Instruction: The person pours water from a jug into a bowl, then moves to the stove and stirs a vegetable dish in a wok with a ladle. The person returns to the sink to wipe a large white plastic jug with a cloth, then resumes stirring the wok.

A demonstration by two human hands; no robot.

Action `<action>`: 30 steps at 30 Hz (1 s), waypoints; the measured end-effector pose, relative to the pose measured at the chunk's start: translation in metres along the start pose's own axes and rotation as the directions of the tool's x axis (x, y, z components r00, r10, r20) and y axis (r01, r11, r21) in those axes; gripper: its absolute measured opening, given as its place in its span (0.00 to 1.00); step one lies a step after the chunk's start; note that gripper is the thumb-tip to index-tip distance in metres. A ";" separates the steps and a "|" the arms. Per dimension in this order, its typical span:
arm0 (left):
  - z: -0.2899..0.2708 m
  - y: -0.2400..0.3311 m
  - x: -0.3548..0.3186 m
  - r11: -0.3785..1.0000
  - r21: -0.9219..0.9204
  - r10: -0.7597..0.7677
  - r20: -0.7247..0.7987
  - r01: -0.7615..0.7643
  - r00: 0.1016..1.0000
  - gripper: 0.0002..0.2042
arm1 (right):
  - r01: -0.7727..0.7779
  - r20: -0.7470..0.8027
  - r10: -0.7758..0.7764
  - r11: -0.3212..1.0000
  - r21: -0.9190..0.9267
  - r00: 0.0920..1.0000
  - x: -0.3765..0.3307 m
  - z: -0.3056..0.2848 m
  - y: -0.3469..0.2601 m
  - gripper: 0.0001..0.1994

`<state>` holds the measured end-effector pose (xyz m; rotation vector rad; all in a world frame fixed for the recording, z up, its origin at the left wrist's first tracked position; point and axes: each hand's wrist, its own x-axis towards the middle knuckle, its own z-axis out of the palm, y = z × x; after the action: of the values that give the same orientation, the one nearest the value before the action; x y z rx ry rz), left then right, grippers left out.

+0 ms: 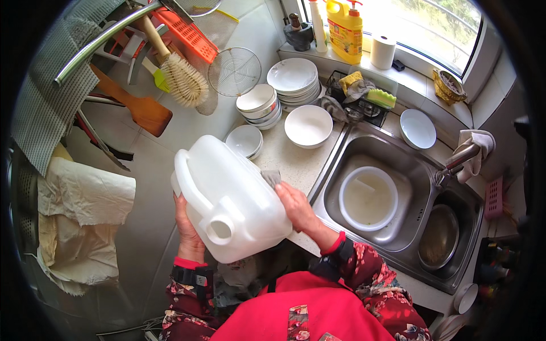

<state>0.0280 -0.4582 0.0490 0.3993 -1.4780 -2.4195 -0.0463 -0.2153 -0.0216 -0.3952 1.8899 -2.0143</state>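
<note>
The white plastic jug point(227, 199) hung tilted above the counter point(290, 159) edge, the left hand point(187, 230) closed in a grip underneath it. The right hand point(297, 207) pressed a grey rag point(271, 177) against its side; beyond it lay the sink point(398, 227).

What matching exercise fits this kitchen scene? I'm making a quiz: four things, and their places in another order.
Things:
1. jug
2. basin
3. brush
4. paper roll

Places:
A. on the windowsill
B. hanging on the wall
C. in the sink
D. between both hands

Pairs: 1-D, 2-C, 3-B, 4-A. The left hand supports the jug; the right hand presses a cloth on it.
</note>
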 end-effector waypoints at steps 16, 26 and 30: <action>0.038 0.015 0.034 0.950 0.282 -0.188 0.185 0.131 0.965 0.31 | 0.247 -0.303 -0.212 0.965 0.083 0.929 -0.053 0.026 0.010 0.21; 0.022 0.016 0.019 0.963 0.215 -0.207 0.211 0.161 0.955 0.26 | 0.160 -0.207 -0.115 0.962 0.220 0.972 -0.039 0.019 0.003 0.22; 0.023 0.015 -0.016 0.975 0.221 -0.075 0.258 0.016 0.963 0.29 | 0.224 -0.208 -0.183 0.954 0.197 0.961 -0.042 0.020 -0.005 0.22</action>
<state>0.0357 -0.4403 0.0740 0.1576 -1.8755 -2.4298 0.0000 -0.2148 -0.0140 -0.3658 1.7660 -2.4467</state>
